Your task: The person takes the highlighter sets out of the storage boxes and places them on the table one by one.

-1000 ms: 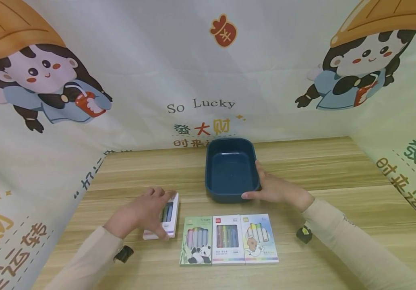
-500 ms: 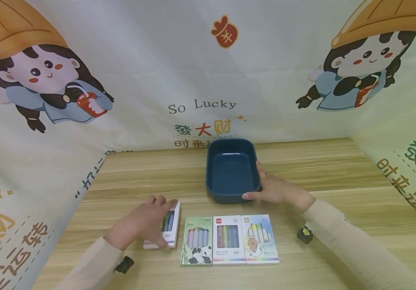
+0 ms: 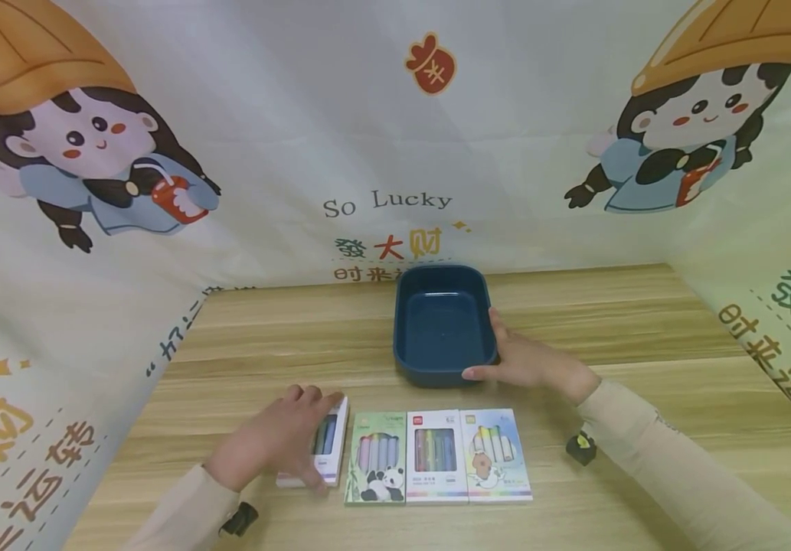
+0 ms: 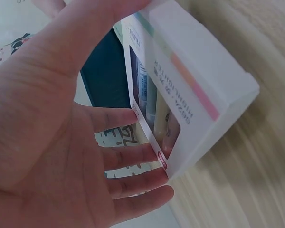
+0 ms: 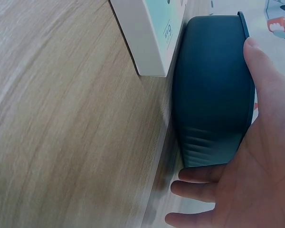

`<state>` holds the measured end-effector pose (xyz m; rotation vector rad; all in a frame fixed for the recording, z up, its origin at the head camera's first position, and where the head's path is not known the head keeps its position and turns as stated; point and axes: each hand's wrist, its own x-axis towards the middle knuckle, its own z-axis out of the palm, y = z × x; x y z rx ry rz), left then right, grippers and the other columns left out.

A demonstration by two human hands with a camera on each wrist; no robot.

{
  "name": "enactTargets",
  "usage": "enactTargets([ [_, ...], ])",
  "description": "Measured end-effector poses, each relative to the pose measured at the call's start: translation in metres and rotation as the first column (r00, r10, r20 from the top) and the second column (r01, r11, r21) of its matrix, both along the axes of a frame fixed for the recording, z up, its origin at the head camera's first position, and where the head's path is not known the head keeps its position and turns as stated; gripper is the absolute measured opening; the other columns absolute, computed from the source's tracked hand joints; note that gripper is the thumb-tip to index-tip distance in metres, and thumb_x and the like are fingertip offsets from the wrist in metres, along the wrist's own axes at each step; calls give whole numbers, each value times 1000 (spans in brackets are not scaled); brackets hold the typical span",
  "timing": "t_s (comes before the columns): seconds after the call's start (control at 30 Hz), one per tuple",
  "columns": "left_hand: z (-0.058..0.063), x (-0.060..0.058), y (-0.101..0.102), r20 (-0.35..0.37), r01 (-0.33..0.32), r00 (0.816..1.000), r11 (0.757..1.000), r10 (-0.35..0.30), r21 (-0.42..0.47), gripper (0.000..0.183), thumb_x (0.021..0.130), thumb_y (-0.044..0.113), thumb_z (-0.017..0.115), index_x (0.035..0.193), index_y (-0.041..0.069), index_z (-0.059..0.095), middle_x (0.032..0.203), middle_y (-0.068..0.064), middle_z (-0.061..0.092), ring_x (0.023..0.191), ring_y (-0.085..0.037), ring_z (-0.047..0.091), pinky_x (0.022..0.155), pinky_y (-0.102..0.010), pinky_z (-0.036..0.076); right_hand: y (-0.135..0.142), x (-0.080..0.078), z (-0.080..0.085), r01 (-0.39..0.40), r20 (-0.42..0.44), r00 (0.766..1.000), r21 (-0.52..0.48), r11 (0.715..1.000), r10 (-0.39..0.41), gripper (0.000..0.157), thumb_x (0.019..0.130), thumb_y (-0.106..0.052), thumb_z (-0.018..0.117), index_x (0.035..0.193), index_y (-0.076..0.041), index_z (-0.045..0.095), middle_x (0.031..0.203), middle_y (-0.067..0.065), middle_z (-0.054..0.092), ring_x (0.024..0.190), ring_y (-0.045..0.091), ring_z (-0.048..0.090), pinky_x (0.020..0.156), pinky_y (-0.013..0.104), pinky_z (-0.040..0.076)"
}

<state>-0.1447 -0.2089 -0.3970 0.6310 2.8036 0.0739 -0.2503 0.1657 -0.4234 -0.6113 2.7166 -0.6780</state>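
Note:
My left hand (image 3: 271, 440) spans a white box of highlighters (image 3: 330, 451), its thumb at the near end and its fingertips at the far end. The left wrist view shows the highlighters (image 4: 160, 111) through the window, with the box tilted against the wood. At the right side of a dark blue plastic bin (image 3: 438, 378) is my right hand (image 3: 536, 361), thumb near the front corner and fingers extended along the side. The bin holds nothing. Right of the left hand's box, a green panda box (image 3: 376, 458), a white box (image 3: 436, 490) and a pale blue box (image 3: 497, 482) lie side by side.
The wood-grain table (image 3: 616, 321) is enclosed by printed cloth (image 3: 285, 115) at the back and sides. The bin stands near the back cloth, behind the row of boxes. Small dark devices (image 3: 581, 449) are strapped at both wrists.
My left hand has moved the white highlighter box towards me and slightly right, closer alongside the green panda box. My right hand and the bin have stayed in place.

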Motion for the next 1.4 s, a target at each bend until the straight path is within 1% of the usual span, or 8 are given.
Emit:
enactTargets([
  [0.13,-3,2,1,15,0,1000,1000,0,-4,128,45,58,92,151,9,38,137,-17,53,125,-38,48,108,-55,44,1,1,0,0,3,1000,-1,1000,0,129,83,-74,58,154,1,-19,161,29,18,144,42,38,114,55,38],
  [0.47,-7,8,3,3,8,1000,1000,-8,-7,127,43,54,94,149,7,41,131,-16,56,117,-34,52,105,-53,47,1,2,0,11,17,1000,8,1000,-12,130,81,-77,57,155,-2,-20,162,28,16,146,41,35,116,54,36],
  [0.7,-11,10,7,5,6,1000,1000,-6,-10,127,42,54,94,149,9,41,133,-14,56,117,-31,51,105,-52,46,1,2,0,8,12,1000,17,1000,-8,131,81,-77,57,155,-2,-19,161,28,20,144,40,38,115,53,38],
  [0.97,-15,10,8,-3,9,1000,1000,-9,-11,127,42,54,94,149,10,42,129,-13,57,113,-28,51,104,-49,48,1,1,0,7,7,1000,9,1000,-7,131,80,-77,58,155,-2,-19,162,28,18,145,39,38,115,53,38],
  [1.03,-15,10,8,-1,8,1000,1000,-8,-10,127,42,53,94,149,10,41,130,-13,56,113,-28,51,104,-49,47,0,1,1,10,13,1000,10,1000,-10,131,80,-77,58,155,-3,-20,162,28,19,144,39,38,115,53,38],
  [1.27,-14,11,10,3,0,1000,1000,0,-12,126,42,52,94,149,10,41,131,-13,56,115,-28,50,106,-50,46,0,2,2,4,11,1000,8,1000,-4,130,82,-76,57,154,1,-19,161,30,19,143,43,40,113,55,39],
  [1.4,-14,11,11,4,-2,1000,1000,2,-13,126,43,52,94,149,10,41,132,-14,55,117,-29,50,107,-50,45,0,3,3,7,19,1000,9,1000,-7,129,82,-75,57,154,0,-19,161,29,19,143,42,39,114,54,39],
])
